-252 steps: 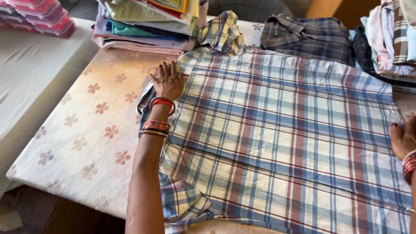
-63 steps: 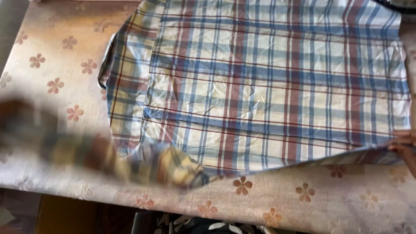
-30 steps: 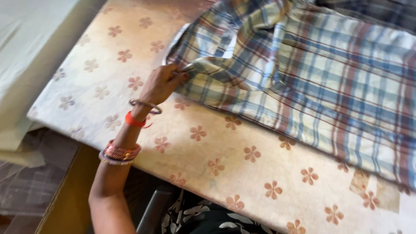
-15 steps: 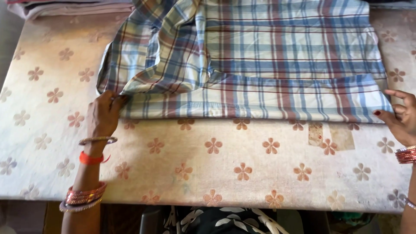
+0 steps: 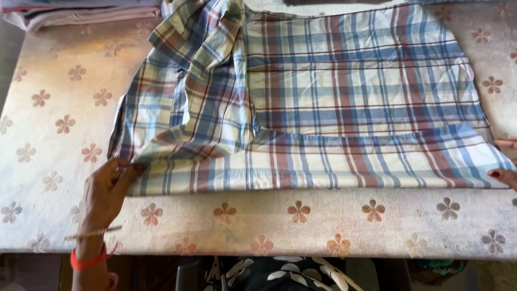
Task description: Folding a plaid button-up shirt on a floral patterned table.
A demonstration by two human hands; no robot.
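A pile of folded clothes (image 5: pixel 81 13) sits at the far left corner of the flowered table (image 5: pixel 48 108). The checked shirt (image 5: pixel 334 102) lies flat in the middle. The left hand (image 5: pixel 107 188) pinches its near-left corner; the right hand (image 5: pixel 505 171), mostly cut off, touches its near-right corner, grip unclear. Bare tabletop runs along the near edge.

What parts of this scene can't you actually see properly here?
- Right hand: mostly cut off by the head view's right edge; only fingertips show.
- Stacked cloth: cut by the top edge.
- Plaid shirt: collar end runs past the top edge.
- Table underside: hidden by its tabletop.
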